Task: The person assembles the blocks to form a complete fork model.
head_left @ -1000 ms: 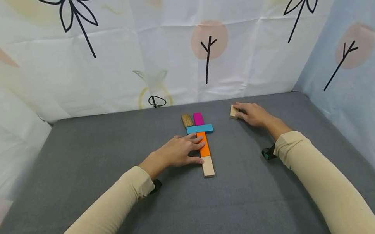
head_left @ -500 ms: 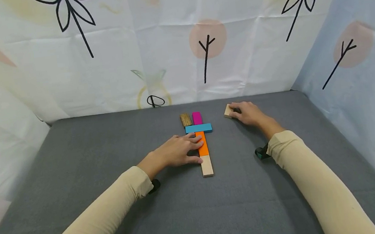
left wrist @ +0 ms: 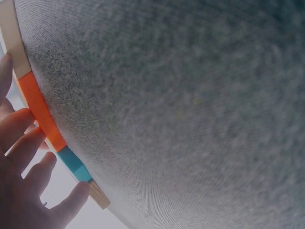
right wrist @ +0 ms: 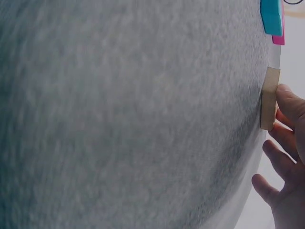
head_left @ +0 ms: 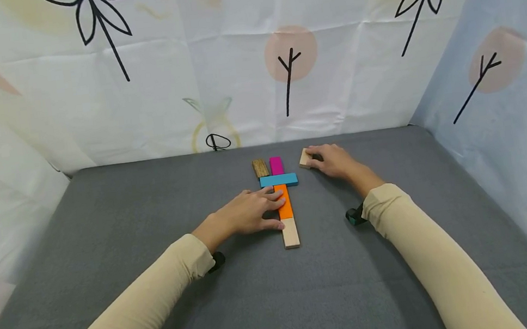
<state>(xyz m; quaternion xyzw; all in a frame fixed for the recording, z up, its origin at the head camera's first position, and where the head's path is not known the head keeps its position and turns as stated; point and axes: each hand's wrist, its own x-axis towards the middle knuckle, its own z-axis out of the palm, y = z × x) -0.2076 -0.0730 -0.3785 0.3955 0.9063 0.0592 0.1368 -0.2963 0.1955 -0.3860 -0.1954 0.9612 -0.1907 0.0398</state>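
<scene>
My left hand lies with spread fingers against the left side of an orange block, its thumb by a plain wooden block at the near end. Across the orange block's far end lies a blue block. Beyond that is a magenta block, and a dark brown wood-grained block sits to its left. My right hand pinches a second plain wooden block right of the magenta one. In the right wrist view, thumb and fingertips hold this wooden block close over the cloth.
A grey cloth-covered table spreads under everything. White printed sheets hang behind it and along both sides. Dark wrist mounts show under both cuffs.
My right hand has moved left with the plain wooden block, bringing it closer to the magenta block. The left hand stays by the row of blocks.
</scene>
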